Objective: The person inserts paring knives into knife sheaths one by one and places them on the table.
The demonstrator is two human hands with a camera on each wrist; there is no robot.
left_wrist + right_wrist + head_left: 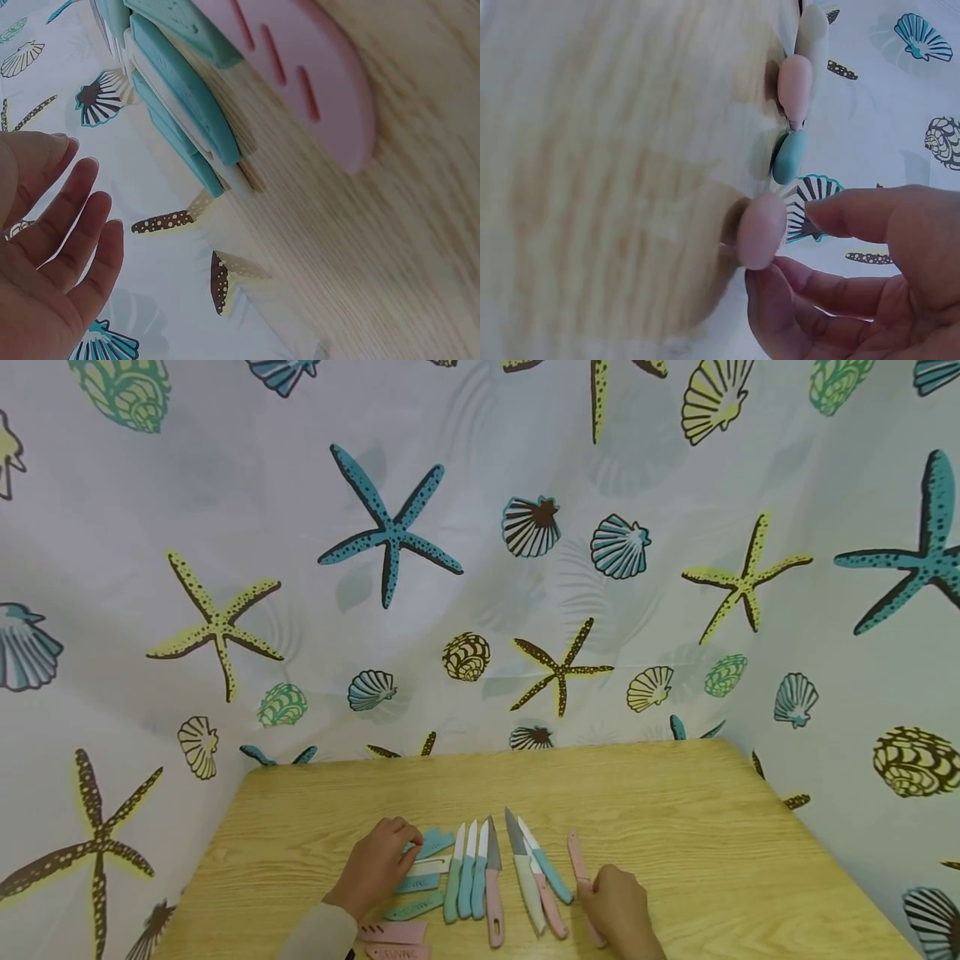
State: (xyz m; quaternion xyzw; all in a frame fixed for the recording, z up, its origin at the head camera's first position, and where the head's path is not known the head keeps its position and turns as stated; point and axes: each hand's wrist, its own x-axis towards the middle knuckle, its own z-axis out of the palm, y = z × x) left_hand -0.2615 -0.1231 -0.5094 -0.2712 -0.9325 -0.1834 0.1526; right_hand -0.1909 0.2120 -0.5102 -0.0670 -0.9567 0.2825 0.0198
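Note:
My right hand grips a pink knife lying near the right end of the knives; its upper part is pink like the handle. In the right wrist view the butt of that pink handle shows between thumb and fingers. My left hand hovers by the blade covers, fingers loosely bent and holding nothing. Beside it lie a white cover, a blue cover, a green cover and pink covers. Between my hands several knives lie in a row, blades pointing away.
Everything lies on a wood-grain table. A white cloth printed with starfish and shells hangs behind the table and along both sides.

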